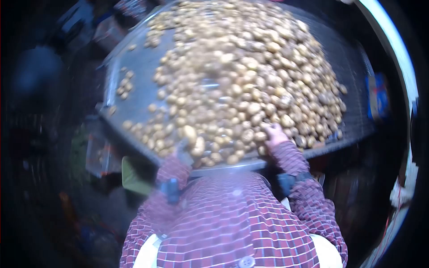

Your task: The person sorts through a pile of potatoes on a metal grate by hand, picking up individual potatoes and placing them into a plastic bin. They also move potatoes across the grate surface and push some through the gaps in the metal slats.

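A broad heap of potatoes (268, 71) covers much of a dark table (138, 62) with a raised metal edge. My left hand (182, 151) is at the near edge, dark and smeared by motion, beside two larger potatoes (194, 140); whether it grips one cannot be made out. My right hand (275, 134) reaches into the near side of the heap, its fingers bent among the potatoes. What lies under those fingers is hidden.
A green container (135, 175) and a clear bin (100, 155) stand below the table at the left. Past the table's right side is a blue package (377, 96). A few loose potatoes (125, 83) lie near the table's left edge.
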Available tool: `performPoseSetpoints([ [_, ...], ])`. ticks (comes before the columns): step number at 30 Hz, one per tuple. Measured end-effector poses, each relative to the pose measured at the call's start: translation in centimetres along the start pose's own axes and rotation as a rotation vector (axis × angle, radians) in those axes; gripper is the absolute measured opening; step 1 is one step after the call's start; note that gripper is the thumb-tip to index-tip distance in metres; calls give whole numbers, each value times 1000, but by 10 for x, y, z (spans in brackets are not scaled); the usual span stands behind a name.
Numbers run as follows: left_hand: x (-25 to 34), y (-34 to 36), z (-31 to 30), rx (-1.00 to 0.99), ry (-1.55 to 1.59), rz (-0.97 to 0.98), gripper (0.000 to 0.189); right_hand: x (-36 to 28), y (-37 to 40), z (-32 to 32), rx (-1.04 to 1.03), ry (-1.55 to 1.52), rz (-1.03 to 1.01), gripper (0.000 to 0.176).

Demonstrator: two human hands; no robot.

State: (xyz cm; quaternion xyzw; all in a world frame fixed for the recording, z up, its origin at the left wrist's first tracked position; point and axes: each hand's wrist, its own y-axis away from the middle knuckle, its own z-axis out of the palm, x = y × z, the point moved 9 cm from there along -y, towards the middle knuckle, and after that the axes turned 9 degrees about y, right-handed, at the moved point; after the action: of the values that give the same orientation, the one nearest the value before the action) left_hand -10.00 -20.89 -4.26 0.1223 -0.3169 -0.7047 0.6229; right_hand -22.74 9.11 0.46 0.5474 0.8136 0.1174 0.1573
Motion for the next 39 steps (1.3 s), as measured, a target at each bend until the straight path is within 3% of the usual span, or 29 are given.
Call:
performPoseSetpoints([
  [1, 12, 21, 8, -59, -48, -1, 37, 10, 2, -7, 90, -95, -83, 58],
  [3, 35, 64, 24, -177, -142, 7, 52, 28, 2, 12, -224, -955, 167, 63],
  [4, 36, 61, -16, -77, -31, -35, 62, 15, -1, 12, -281, -1237, 138, 61],
  [5, 40, 65, -50, -38, 27, 60, 68, 1, -4, 13, -335, -1522, 122, 59],
  [6, 50, 77, -57, -4, 80, 156, 73, -6, -16, 18, -365, -1422, 141, 57],
  [7, 57, 77, -111, 8, 123, 265, 67, -37, -21, 13, -438, -1401, 131, 52],
  [8, 61, 87, -138, -50, 271, 274, 65, -110, -12, -35, -336, -846, -360, 50],
  [9, 70, 96, -159, -58, 299, 298, 63, -179, 7, -86, -13, -329, -724, 49],
  [11, 91, 115, -202, -24, 238, 363, 60, -240, 2, -53, -111, -316, -869, 56],
  [12, 94, 124, -235, 118, 243, 399, 59, -285, 13, -53, -232, -300, -957, 56],
  [13, 97, 130, -262, 104, 250, 394, 58, -322, 25, -42, -345, -306, -1011, 57],
  [14, 93, 130, -296, -47, 458, 318, 58, -352, 38, -30, -452, -332, -1036, 58],
  [15, 92, 134, -303, -67, 488, 312, 61, -371, 43, -14, -415, -445, -1040, 61],
  [18, 84, 135, -273, -276, 448, 225, 69, -389, 35, 53, -745, -849, -638, 54],
  [20, 80, 141, -373, 410, 57, 401, 78, -352, 27, 63, -710, -954, -697, 48],
  [21, 77, 141, -402, 600, 82, 359, 74, -334, 22, 67, -693, -1006, -727, 45],
  [24, 81, 132, -461, 742, 353, 262, 59, -218, 15, -8, -196, -640, -824, 39],
  [25, 102, 136, -422, 760, 241, 326, 55, -156, -3, -1, -241, -716, -317, 34],
  [28, 150, 124, -239, 643, -312, 706, 48, 23, -2, 60, -4, -1410, 376, 21],
  [29, 152, 107, -186, 582, -470, 728, 43, 26, 24, 31, 46, -1470, 472, 22],
  [30, 143, 88, -148, 424, -524, 793, 40, 45, 36, 34, 97, -1493, 488, 21],
  [31, 123, 79, -82, 412, -651, 724, 36, 62, 46, 36, 147, -1516, 500, 20],
  [32, 109, 44, -71, 308, -773, 588, 31, 65, 54, 25, 193, -1334, 453, 19],
  [33, 85, 44, -18, 324, -1017, 667, 25, 60, 58, 12, 234, -1153, 405, 19],
  [34, 57, 21, 3, 171, -994, 567, 21, 51, 58, 20, 119, -1214, 419, 22],
  [36, 3, -9, 36, 56, -1052, 361, 20, 11, 53, -2, 91, -1062, 332, 28],
  [37, -18, -20, 40, 14, -1093, 360, 19, -14, 50, -4, -47, -1107, 356, 21],
  [38, -42, -20, 48, 53, -1086, 212, 18, -43, 36, -34, 71, -686, 31, 22],
  [39, -62, -16, 60, 29, -1013, 50, 18, -65, 15, -20, 13, -186, -140, 26],
])
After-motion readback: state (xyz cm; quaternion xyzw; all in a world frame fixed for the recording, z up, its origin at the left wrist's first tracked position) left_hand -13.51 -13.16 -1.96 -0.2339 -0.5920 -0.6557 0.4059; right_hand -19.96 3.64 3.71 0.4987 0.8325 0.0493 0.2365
